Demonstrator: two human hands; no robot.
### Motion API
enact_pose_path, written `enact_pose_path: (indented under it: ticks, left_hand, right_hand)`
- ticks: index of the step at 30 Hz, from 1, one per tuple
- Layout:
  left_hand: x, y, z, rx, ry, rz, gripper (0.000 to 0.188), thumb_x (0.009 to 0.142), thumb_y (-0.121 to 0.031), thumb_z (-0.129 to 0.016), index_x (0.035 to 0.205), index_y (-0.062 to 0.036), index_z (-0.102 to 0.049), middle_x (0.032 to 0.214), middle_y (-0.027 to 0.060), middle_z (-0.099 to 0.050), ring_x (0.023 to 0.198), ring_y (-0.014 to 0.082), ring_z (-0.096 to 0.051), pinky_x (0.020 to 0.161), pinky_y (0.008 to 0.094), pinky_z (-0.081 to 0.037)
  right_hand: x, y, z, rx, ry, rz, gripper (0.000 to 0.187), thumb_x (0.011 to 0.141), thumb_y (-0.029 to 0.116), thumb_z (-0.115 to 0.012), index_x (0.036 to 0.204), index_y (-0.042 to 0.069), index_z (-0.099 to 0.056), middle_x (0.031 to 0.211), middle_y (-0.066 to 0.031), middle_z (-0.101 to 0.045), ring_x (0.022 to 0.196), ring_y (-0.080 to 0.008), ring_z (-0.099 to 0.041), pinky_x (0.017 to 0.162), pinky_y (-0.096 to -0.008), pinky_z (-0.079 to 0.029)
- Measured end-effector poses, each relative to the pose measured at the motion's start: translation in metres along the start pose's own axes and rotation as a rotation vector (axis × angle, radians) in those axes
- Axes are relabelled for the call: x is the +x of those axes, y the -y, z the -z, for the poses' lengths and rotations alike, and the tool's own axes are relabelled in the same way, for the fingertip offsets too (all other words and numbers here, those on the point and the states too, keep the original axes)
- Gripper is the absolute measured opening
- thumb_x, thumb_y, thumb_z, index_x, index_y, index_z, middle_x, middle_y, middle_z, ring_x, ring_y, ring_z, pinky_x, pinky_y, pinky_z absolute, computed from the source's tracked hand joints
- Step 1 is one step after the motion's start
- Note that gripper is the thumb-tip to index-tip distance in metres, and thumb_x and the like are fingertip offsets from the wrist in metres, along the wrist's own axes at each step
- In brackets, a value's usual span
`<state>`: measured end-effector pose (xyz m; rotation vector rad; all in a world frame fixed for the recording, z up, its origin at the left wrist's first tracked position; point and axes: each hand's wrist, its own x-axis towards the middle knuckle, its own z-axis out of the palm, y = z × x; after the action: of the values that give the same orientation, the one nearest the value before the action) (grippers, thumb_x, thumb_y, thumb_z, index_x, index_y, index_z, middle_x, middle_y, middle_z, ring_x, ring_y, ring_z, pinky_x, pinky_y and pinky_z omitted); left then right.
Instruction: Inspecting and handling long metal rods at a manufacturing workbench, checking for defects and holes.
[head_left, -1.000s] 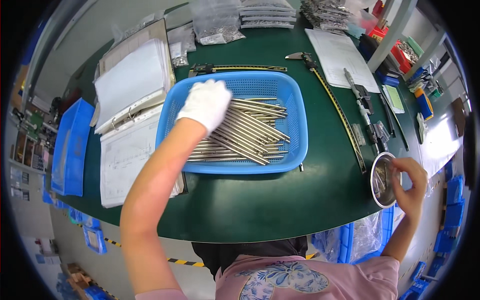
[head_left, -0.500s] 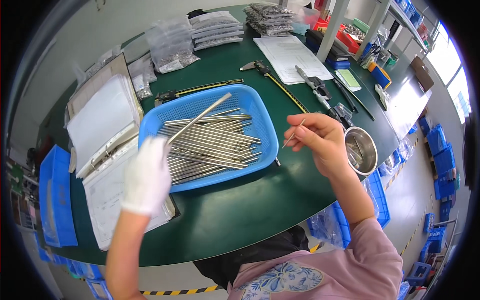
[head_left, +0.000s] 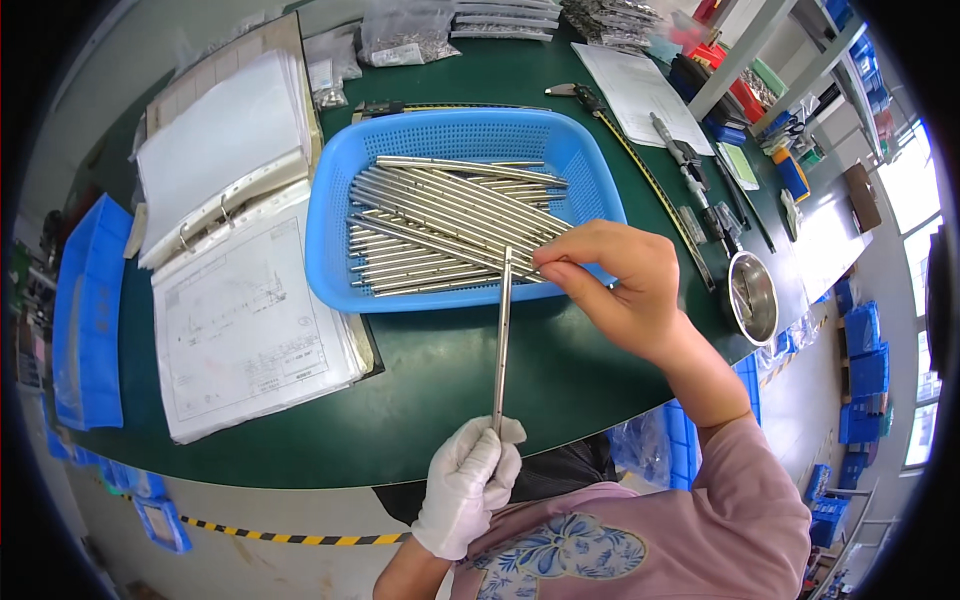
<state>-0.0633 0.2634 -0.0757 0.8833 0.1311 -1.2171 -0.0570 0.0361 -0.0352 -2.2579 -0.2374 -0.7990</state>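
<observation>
Green surface [head_left: 430,375]; I see left grip [head_left: 465,488] clasping slim, shiny, dark-dotted rod [head_left: 502,345]; right grip [head_left: 635,285] pinched, contents unclear.

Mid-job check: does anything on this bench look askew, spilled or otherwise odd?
I see no spill or obvious damage. The metal rods in the blue basket cross at differing angles, so the pile looks slightly untidy. Also, only the left hand is gloved; the right hand is bare.

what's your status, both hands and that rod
Left grip, gloved: shut on metal rod by near end. Right grip, bare: pinched beside rod's far end, any held part too small to tell. Blue basket of rods behind; nothing seen in the way.
</observation>
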Motion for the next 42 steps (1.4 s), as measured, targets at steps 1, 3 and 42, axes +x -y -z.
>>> enact_pose_path:
  ticks: [1,3,42]
  left_hand:
    - [0.000,0.002,0.000,-0.008,0.000,0.002,0.023,0.098,-0.019,-0.038,0.103,-0.0006,-0.051,0.065,0.0006,-0.046,0.045,0.0028,-0.027,0.040,0.0170,-0.022]
    - [0.001,0.005,0.001,-0.056,0.029,0.032,0.024,0.098,-0.019,-0.037,0.102,-0.0007,-0.051,0.064,0.0002,-0.045,0.044,0.0027,-0.028,0.039,0.0175,-0.021]
    - [0.003,0.000,-0.005,-0.058,0.028,0.057,0.024,0.098,-0.019,-0.036,0.105,-0.0008,-0.050,0.065,0.0007,-0.046,0.047,0.0025,-0.028,0.041,0.0165,-0.022]
  right_hand:
    - [-0.001,-0.002,-0.002,-0.032,-0.006,0.004,0.010,0.075,-0.002,-0.066,0.085,0.000,-0.065,0.076,-0.0105,-0.065,0.068,-0.0195,-0.065,0.059,-0.0266,-0.050]
    - [-0.004,-0.006,-0.005,-0.006,-0.007,-0.009,0.010,0.075,-0.002,-0.066,0.084,0.000,-0.064,0.076,-0.0104,-0.065,0.068,-0.0198,-0.065,0.059,-0.0267,-0.050]
    - [-0.010,0.002,-0.010,-0.307,0.098,0.338,0.014,0.064,0.007,-0.070,0.073,0.006,-0.060,0.062,-0.0027,-0.055,0.049,-0.0184,-0.053,0.043,-0.0284,-0.038]
